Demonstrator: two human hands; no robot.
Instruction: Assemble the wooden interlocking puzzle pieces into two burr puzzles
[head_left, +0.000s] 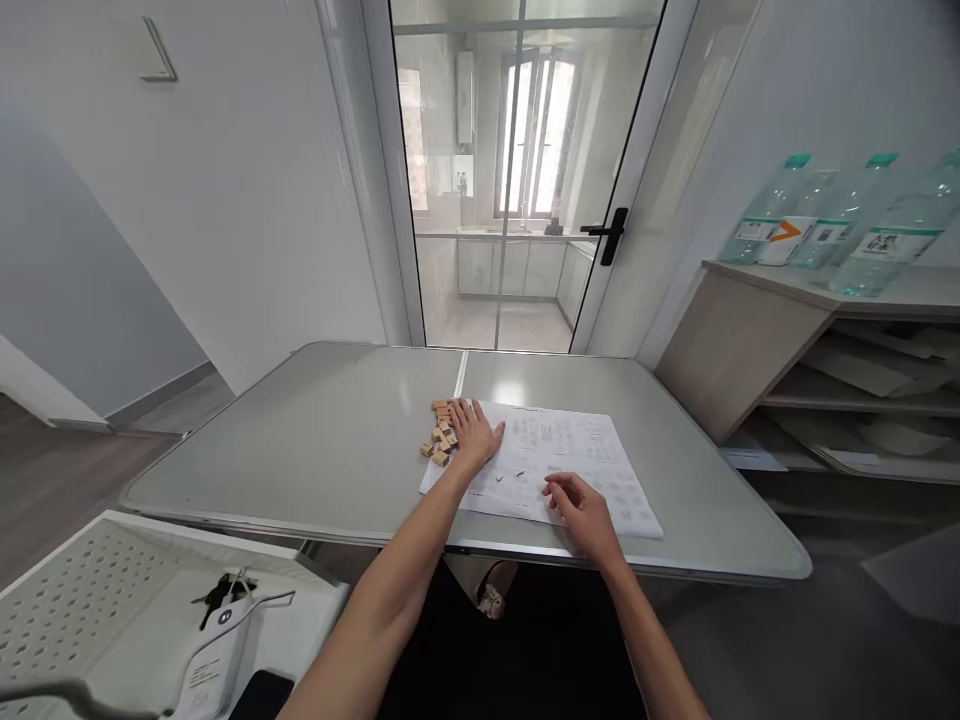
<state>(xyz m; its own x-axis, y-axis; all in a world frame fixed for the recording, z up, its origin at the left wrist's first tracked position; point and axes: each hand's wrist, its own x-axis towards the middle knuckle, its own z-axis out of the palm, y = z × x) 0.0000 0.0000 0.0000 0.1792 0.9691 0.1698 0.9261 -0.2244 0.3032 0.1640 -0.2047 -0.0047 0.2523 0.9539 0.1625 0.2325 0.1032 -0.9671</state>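
A large white printed sheet lies on the grey table in front of me. My left hand rests flat on its upper left part, thumb spread out and fingertips reaching the small wooden blocks. These blocks sit in a loose cluster along the sheet's left edge, partly hidden by that hand. Over the lower middle of the paper, my right hand has its fingers curled and thumb close to the index finger. Whatever may be between them is too small to tell. Two tiny dark marks or bits show on the sheet between the hands.
The grey table has a seam down its middle and a glass door behind it. At lower left stands a white basket with keys, a white device and a dark phone. Plastic bottles top a shelf unit at right.
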